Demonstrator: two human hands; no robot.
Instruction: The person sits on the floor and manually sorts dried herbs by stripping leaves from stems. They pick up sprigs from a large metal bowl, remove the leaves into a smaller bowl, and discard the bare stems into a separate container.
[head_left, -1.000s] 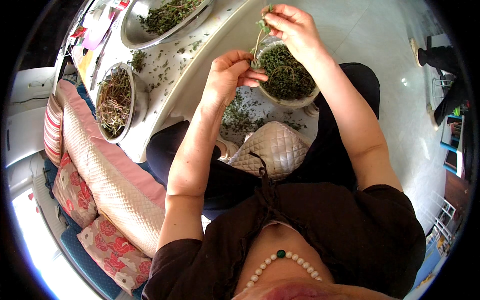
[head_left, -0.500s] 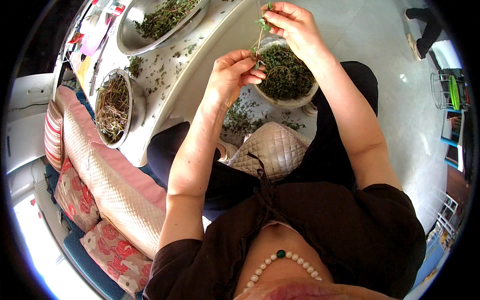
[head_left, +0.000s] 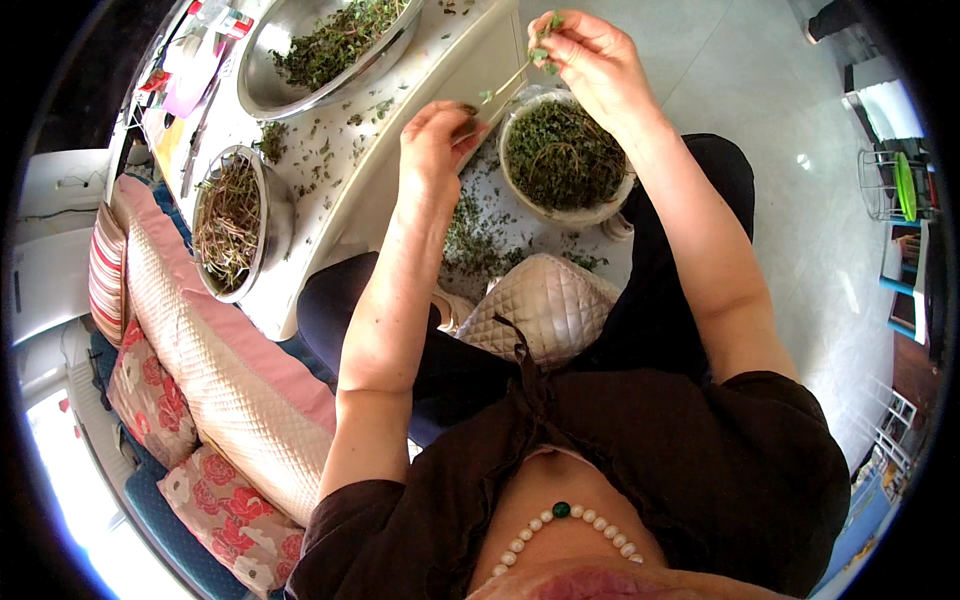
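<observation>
Pinched in my right hand (head_left: 597, 72) is a leafy green sprig (head_left: 545, 50); its bare stem slants down toward the left. My left hand (head_left: 432, 145) is a short way off that stem's end, its fingers curled together around a small dark bit that I cannot make out. Below my right hand, between my knees, stands a round pale tub (head_left: 530, 203) heaped with small green leaves (head_left: 565, 155). On the table to the left, a metal bowl (head_left: 275, 205) holds brownish bare stems (head_left: 228, 230). A larger metal bowl (head_left: 258, 72) farther back contains more leafy sprigs (head_left: 335, 45).
Loose leaves lie scattered over the white table (head_left: 335, 150) and the floor beside the tub. A quilted cushion (head_left: 550, 305) lies between my legs. Along the left runs a sofa with flowered pillows (head_left: 225, 510). A rack with a green plate (head_left: 905, 187) stands far right.
My left hand has come off the stem and drawn back to the left. The sprig stays in my right hand. At the upper right, another person's legs have moved mostly out of view.
</observation>
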